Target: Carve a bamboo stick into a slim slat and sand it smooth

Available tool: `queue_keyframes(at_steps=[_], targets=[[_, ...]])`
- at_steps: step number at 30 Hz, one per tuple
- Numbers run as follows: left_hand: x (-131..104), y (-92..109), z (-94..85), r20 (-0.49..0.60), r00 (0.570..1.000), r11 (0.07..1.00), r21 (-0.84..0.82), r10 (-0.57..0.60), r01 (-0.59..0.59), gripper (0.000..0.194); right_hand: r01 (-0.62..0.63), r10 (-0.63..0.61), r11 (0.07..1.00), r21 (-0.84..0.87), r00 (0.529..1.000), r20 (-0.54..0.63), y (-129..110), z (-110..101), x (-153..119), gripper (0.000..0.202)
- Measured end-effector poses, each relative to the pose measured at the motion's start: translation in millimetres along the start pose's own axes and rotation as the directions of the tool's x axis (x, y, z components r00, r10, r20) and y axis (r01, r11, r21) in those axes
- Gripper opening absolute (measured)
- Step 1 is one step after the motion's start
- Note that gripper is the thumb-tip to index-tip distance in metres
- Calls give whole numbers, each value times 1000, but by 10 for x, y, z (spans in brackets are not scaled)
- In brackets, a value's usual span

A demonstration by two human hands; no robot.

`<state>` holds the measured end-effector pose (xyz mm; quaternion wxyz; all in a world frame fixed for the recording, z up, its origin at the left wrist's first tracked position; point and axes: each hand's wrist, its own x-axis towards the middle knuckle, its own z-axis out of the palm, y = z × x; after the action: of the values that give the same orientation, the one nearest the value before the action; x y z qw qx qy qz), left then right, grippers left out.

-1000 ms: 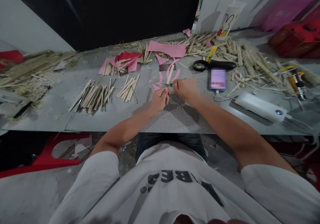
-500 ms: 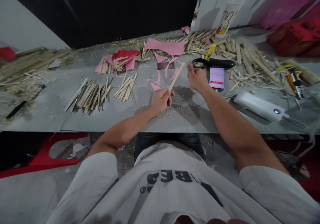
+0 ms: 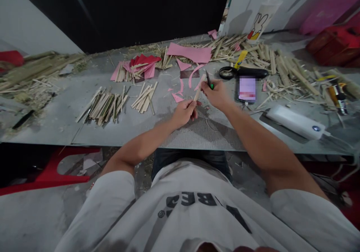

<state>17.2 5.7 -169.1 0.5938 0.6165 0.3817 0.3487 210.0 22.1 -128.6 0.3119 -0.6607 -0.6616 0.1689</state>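
Observation:
My left hand [image 3: 185, 111], closed, grips the lower end of a thin flat bamboo strip [image 3: 198, 93] just above the table. At the strip's upper part, my right hand [image 3: 216, 93] is closed round a narrow dark tool with a green part [image 3: 208, 78]. Its kind cannot be made out. Curved pink paper scraps [image 3: 181, 86] lie just beyond the hands. On the left are a small pile of bamboo strips [image 3: 144, 98] and a larger pile of strips [image 3: 104, 105].
Behind lie a pink paper sheet [image 3: 189, 52] and red and pink pieces [image 3: 144, 62]. To the right are a black looped handle [image 3: 226, 72], a phone [image 3: 247, 89], a white power bank-like device [image 3: 295, 121] and heaped bamboo pieces [image 3: 284, 66]. A paper-like cup [image 3: 260, 23] stands behind.
My right hand has moved left and down from beside the black looped handle to the bamboo strip, and the dark tool now shows in it. The left hand still holds the strip.

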Motion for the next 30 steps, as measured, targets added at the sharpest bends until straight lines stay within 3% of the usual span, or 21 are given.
queue_keyframes(at_steps=[3, 7, 12, 17, 30], targets=[[13, -10, -35, -73, 996, 997, 58, 48, -44, 30, 76, -75, 957, -279, 997, 14, -50, -32, -67, 41], [14, 5, -43, -102, 991, 990, 122, 89, -76, 28, 111, -30, 847, -520, 987, 160, -172, -50, -155, 39], [8, 49, -5, -139, 989, 985, 169, 42, -18, 28, 163, -32, 833, -528, 968, 247, -288, 22, -221, 37], [12, 57, 2, -153, 988, 984, 178, 32, -4, 28, 157, -15, 826, -541, 967, 256, -298, 68, -227, 38], [-1, 48, 19, -184, 975, 960, 271, 122, -69, 35, 168, -23, 831, -530, 963, 269, -283, 85, -231, 37]])
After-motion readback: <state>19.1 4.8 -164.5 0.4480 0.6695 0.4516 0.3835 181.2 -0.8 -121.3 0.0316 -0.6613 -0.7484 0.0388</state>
